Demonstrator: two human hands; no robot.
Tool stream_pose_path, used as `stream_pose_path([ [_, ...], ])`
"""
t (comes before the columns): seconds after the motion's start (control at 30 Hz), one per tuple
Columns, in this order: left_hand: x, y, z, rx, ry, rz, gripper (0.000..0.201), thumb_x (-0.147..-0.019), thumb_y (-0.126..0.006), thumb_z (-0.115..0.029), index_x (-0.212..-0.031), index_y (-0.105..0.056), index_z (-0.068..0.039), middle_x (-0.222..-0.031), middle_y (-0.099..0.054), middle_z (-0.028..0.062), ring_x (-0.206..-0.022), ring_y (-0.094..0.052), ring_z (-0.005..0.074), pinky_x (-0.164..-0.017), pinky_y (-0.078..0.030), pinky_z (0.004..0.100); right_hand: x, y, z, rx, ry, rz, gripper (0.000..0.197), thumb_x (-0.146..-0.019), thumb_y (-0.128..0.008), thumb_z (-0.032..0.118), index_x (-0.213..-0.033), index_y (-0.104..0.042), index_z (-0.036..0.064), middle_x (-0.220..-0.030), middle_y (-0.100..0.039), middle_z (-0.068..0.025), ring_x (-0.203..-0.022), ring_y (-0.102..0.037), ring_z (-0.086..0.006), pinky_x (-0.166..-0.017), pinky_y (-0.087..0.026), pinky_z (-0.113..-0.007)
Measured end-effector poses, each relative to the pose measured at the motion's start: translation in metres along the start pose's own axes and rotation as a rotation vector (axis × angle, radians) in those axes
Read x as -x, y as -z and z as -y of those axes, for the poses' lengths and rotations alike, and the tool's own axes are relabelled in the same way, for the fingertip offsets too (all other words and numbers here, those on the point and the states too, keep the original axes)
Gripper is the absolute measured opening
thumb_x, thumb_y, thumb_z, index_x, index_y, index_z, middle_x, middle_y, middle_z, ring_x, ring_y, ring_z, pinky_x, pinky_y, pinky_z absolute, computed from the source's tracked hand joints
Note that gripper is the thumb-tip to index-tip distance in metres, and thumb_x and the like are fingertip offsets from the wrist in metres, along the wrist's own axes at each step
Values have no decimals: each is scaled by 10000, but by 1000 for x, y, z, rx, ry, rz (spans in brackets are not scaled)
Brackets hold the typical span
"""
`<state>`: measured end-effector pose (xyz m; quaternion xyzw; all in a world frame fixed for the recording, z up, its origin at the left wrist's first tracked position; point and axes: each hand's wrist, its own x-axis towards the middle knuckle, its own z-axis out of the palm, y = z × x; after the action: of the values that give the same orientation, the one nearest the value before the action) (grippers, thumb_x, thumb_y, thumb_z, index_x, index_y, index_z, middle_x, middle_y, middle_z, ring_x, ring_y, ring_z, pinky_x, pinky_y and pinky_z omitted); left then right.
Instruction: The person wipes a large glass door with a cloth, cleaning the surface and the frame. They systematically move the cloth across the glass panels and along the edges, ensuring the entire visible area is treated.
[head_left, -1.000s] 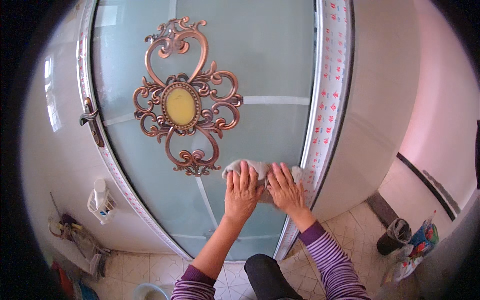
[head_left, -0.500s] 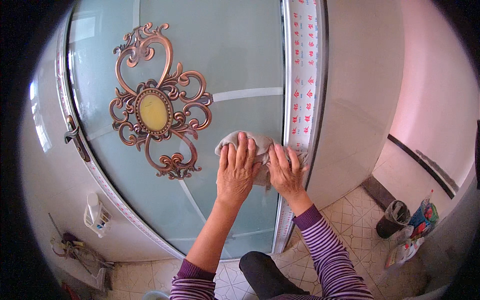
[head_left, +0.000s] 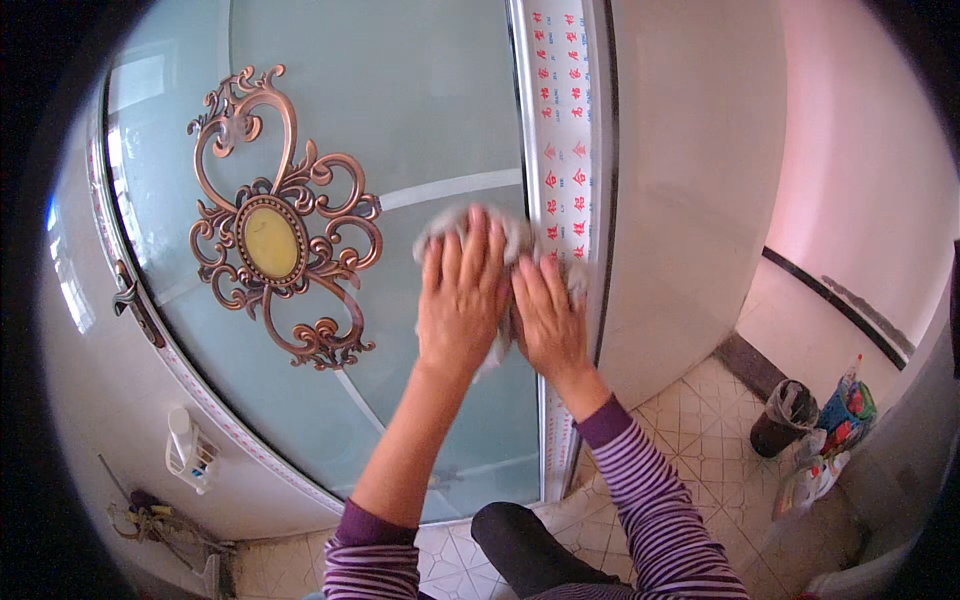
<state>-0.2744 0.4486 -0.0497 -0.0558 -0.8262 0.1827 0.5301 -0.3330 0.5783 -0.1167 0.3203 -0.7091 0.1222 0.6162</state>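
A pale grey cloth (head_left: pixel 517 236) lies bunched against the frosted glass door (head_left: pixel 440 110), near its right edge. My left hand (head_left: pixel 455 310) presses the cloth to the pane with its fingers pointing up. Close beside it, my right hand (head_left: pixel 552 325) holds the cloth's right part, partly over the door's white frame (head_left: pixel 562 140), which carries printed film. Part of the cloth hangs between my hands, and my palms hide the rest. A copper-coloured scrollwork ornament with a yellow oval centre (head_left: pixel 272 243) is on the glass to the left.
A dark door handle (head_left: pixel 127 300) sits on the left frame. Lower left, a white rack (head_left: pixel 193 455) hangs on the wall. A black bin (head_left: pixel 783 424) and a blue basket (head_left: pixel 846 412) stand on the tiled floor at right. My dark-clad knee (head_left: pixel 520 540) is below.
Both hands have slid upward on the door with the cloth, close to the pale horizontal strip. The cloth now looks more bunched and blurred. The whole view has shifted slightly.
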Motion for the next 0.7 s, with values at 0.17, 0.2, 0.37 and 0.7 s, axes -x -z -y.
stream_pose_path([
  [0.17,81,-25,-28,34,-34,127,619,-897,-538,-358,-1422,-375,-74,-1515,-295,148,-1303,-395,321,-1106,-271,461,84,-8,11,-67,56,66,420,-894,-484,144,-1306,-547,93,-1435,-430,-37,-1378,-337,-231,-1017,-367,-437],
  [0.2,77,-29,-25,37,-39,113,626,-897,-540,-355,-1429,-366,-74,-1514,-296,149,-1311,-388,321,-1107,-269,462,81,-12,5,-82,59,79,424,-893,-485,150,-1310,-543,97,-1432,-432,-36,-1378,-336,-232,-1023,-361,-449],
  [0.37,-18,-6,-7,66,49,-60,649,-907,-528,-334,-1456,-310,-64,-1525,-270,148,-1359,-326,323,-1130,-216,452,-17,2,-29,-188,-5,48,497,-919,-456,178,-1410,-416,110,-1492,-358,-70,-1398,-307,-256,-1082,-291,-521],
  [0.7,41,-34,-57,214,58,-5,650,-902,-516,-393,-1433,-343,-61,-1533,-253,158,-1314,-346,365,-1121,-177,496,70,-17,-20,-201,-137,-94,455,-912,-539,224,-1339,-486,77,-1435,-409,-120,-1312,-402,-368,-1041,-343,-497],
])
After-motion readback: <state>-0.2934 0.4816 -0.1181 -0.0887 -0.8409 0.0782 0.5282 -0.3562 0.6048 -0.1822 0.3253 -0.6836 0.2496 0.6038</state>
